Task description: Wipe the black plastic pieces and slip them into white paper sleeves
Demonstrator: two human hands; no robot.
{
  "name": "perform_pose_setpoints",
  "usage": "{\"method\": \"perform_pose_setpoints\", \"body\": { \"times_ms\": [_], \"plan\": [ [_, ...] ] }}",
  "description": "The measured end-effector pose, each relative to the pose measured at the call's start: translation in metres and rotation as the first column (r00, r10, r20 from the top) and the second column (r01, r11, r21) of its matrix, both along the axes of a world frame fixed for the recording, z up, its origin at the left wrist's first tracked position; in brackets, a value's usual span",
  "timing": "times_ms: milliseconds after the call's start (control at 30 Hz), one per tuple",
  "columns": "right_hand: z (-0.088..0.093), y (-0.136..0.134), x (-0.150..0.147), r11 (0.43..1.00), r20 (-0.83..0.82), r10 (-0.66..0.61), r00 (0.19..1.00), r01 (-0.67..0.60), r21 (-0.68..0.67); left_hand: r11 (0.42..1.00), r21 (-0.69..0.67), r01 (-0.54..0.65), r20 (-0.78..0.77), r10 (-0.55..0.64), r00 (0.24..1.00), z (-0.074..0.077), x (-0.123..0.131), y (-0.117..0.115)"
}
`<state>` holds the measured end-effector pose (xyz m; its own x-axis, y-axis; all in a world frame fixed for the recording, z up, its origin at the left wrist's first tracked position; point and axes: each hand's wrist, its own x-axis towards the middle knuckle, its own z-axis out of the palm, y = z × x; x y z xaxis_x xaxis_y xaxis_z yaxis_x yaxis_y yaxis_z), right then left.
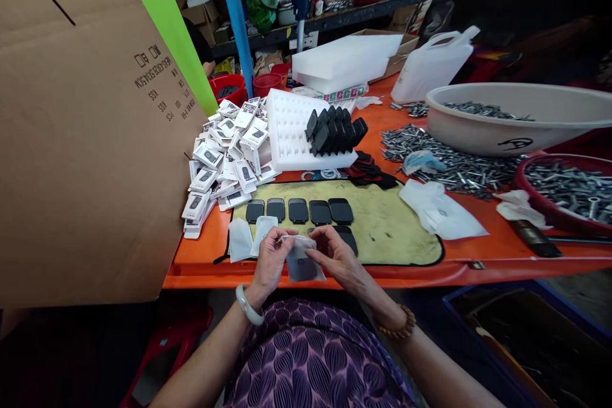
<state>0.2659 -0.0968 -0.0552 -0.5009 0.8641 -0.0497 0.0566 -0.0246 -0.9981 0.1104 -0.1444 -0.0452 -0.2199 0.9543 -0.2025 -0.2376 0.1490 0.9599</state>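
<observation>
Pouch (pixel 306 258), frosted, with a dark flat piece (pixel 300 271) showing through it, sits between the two hands, in front of the near edge of a yellow mat (pixel 392 236). I see the left hand (pixel 272 258) pinching its upper left corner, thumb against fingers, the grip narrow. On the opposite side I have the right hand (pixel 342 261) holding the upper right edge, thumb on the front face and forefinger curled close; how firmly it presses, I cannot tell. Just left of the left hand, two more frosted pouches (pixel 240 240) lie flat. Beyond the hands I count five black pieces (pixel 298 210) in a row, with another partly hidden behind the right hand. Farther back on the orange table (pixel 478 210), white boxes (pixel 243 172) lie heaped beside a white foam tray (pixel 287 140) holding more black pieces.
</observation>
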Motion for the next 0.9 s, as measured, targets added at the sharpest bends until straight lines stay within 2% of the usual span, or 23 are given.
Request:
{"method": "perform_pose_setpoints", "body": {
  "times_ms": [100, 167, 233, 300, 367, 467, 533, 600, 667, 700, 767, 833, 900],
  "plan": [
    [-0.014, 0.006, -0.004, 1.000, 0.038, 0.006, 0.999, -0.006, 0.005, 0.997, -0.070, 0.025, -0.011, -0.026, 1.000, -0.011, -0.002, 0.008],
    [-0.027, 0.014, -0.009, 0.997, -0.013, 0.009, 1.000, -0.010, -0.073, 0.998, -0.062, -0.002, -0.086, -0.003, 0.996, -0.019, -0.005, 0.012],
    [-0.041, 0.025, -0.015, 0.989, -0.052, -0.009, 0.999, 0.001, -0.150, 0.995, -0.020, -0.099, -0.209, 0.093, 0.973, -0.027, -0.010, 0.014],
    [-0.053, 0.034, -0.023, 0.987, -0.031, -0.041, 0.999, 0.036, -0.156, 0.981, 0.025, -0.194, -0.324, 0.192, 0.927, -0.033, -0.015, 0.012],
    [-0.060, 0.040, -0.032, 0.994, 0.054, -0.075, 0.996, 0.078, -0.075, 0.975, 0.055, -0.213, -0.401, 0.217, 0.890, -0.037, -0.019, 0.008],
    [-0.060, 0.042, -0.039, 0.983, 0.211, -0.142, 0.967, 0.111, 0.148, 0.982, 0.091, -0.167, -0.463, 0.190, 0.866, -0.042, -0.022, 0.001],
    [-0.055, 0.044, -0.034, 0.938, 0.256, -0.213, 0.943, 0.124, 0.323, 0.982, 0.108, -0.157, -0.478, 0.189, 0.858, -0.044, -0.021, -0.002],
    [-0.048, 0.049, -0.015, 0.864, 0.273, -0.321, 0.907, 0.162, 0.476, 0.982, 0.108, -0.157, -0.469, 0.189, 0.862, -0.046, -0.019, -0.003],
    [-0.042, 0.059, 0.019, 0.770, 0.321, -0.483, 0.814, 0.221, 0.598, 0.983, 0.105, -0.152, -0.448, 0.183, 0.875, -0.046, -0.018, -0.004],
    [-0.041, 0.065, 0.041, 0.717, 0.357, -0.575, 0.736, 0.244, 0.653, 0.982, 0.106, -0.153, -0.437, 0.185, 0.880, -0.045, -0.017, -0.004],
    [-0.043, 0.077, 0.089, 0.595, 0.414, -0.759, 0.502, 0.278, 0.754, 0.981, 0.108, -0.158, -0.420, 0.189, 0.888, -0.044, -0.015, -0.005],
    [-0.052, 0.090, 0.137, 0.498, 0.434, -0.863, 0.257, 0.294, 0.816, 0.982, 0.106, -0.158, -0.411, 0.188, 0.892, -0.043, -0.013, -0.005],
    [-0.064, 0.101, 0.175, 0.479, 0.460, -0.878, 0.134, 0.262, 0.838, 0.984, 0.101, -0.145, -0.408, 0.174, 0.896, -0.040, -0.010, -0.005]
  ]
}}
